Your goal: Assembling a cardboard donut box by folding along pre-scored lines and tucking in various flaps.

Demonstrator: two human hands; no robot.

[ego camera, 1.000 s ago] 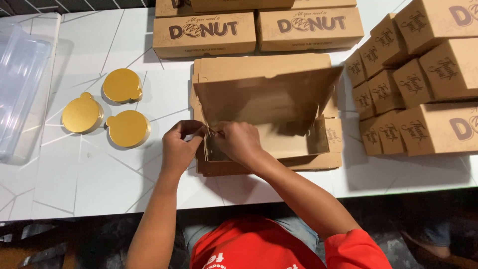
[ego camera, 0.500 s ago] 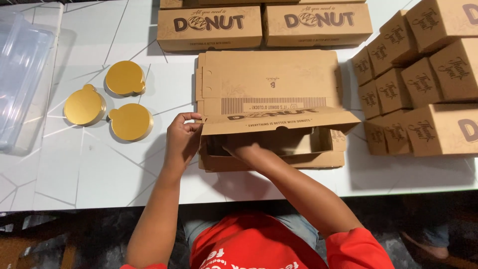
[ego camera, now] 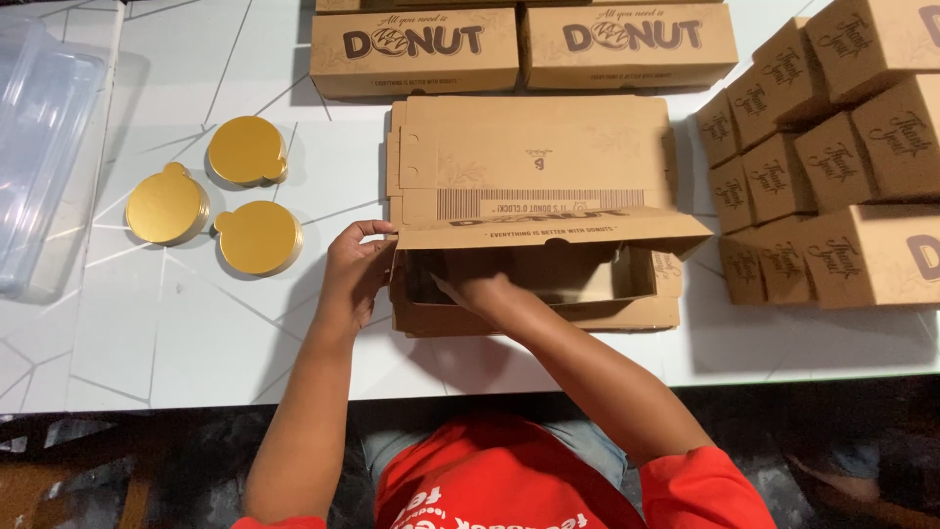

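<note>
A brown cardboard box lies open on the white table, its lid folded partly down over the tray. My left hand pinches the lid's left front corner. My right hand reaches inside the tray under the lid; its fingers are mostly hidden, pressed against the inner left side. The box's front wall stands up toward me.
Three round gold cake boards lie left of the box. A clear plastic container sits at the far left. Two closed long brown boxes line the back; several small closed boxes are stacked at right.
The lid has come down from upright to lie over the tray. My right hand has gone deeper inside under it; my left hand stays at the left corner.
</note>
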